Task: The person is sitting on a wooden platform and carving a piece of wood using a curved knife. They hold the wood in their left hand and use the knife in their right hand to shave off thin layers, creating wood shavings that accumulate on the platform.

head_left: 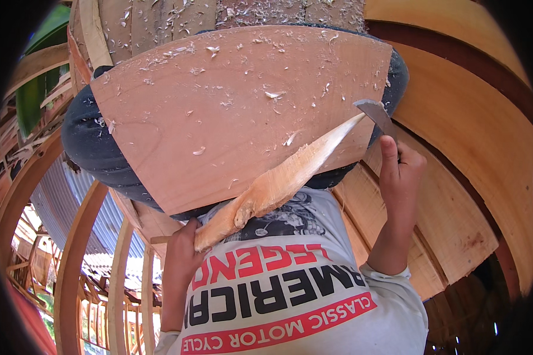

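A long piece of pale wood [272, 188] slants across my front, its thick, knobbly end low at the left and its whittled, pointed end up at the right. My left hand [185, 241] is closed around the thick end, the fingers partly hidden. In my right hand [401, 163] is a knife, with the thumb raised along its handle, which is mostly hidden in the fist. The knife's curved grey blade [376, 113] lies at the thin tip of the wood, seemingly touching it. Below both, a broad flat wooden board [219, 118] rests across my lap, sprinkled with shavings.
Dark trouser legs [103, 148] show on either side of the board. Plank flooring [177, 23] ahead is littered with shavings. Wide wooden boards [456, 118] curve along the right. At the left are upright wooden posts [80, 260] and corrugated metal sheeting [65, 198].
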The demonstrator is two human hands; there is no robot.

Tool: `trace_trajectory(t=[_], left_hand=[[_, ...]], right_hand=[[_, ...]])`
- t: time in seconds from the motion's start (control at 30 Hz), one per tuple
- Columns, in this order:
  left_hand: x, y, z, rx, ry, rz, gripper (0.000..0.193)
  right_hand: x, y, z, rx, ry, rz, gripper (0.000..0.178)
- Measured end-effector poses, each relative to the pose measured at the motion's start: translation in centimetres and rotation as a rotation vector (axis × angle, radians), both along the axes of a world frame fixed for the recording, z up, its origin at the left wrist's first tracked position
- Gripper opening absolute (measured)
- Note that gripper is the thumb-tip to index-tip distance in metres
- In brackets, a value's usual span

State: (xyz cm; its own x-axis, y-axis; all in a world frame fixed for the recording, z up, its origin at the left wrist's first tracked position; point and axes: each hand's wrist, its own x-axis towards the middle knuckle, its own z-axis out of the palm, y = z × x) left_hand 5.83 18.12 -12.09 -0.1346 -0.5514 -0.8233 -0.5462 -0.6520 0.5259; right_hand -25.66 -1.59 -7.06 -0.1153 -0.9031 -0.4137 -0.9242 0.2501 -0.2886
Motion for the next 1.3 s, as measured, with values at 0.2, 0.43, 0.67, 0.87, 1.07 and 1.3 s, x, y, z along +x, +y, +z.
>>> trace_trajectory(t=[0.2,0.43,0.67,0.87,1.07,1.3], left_hand=[[0.0,1.3,-0.5,-0.067,-0.105,-0.032,0.037],[0.1,1.4,-0.5,-0.078,-0.083,-0.022,0.038],[0.1,1.1,-0.4,-0.087,-0.090,-0.031,0.037],[0.1,0.8,-0.5,-0.057,-0.089,-0.037,0.039],[0.1,0.0,0.0,-0.011,-0.056,-0.044,0.036],[0.2,-1.2,0.2,-0.014,-0.022,-0.046,0.029]], right_hand=[[0.3,1.7,-0.8,-0.012,-0.042,0.103,0.054],[-0.3,0.9,0.0,-0.041,-0.106,-0.006,0.054],[-0.6,1.6,-2.1,-0.016,-0.139,-0.060,0.054],[0.2,1.5,-0.3,-0.032,-0.158,0.028,0.055],[0.1,1.7,-1.9,-0.013,-0.212,0.007,0.051],[-0.9,1.2,-1.3,-0.060,-0.197,-0.003,0.052]])
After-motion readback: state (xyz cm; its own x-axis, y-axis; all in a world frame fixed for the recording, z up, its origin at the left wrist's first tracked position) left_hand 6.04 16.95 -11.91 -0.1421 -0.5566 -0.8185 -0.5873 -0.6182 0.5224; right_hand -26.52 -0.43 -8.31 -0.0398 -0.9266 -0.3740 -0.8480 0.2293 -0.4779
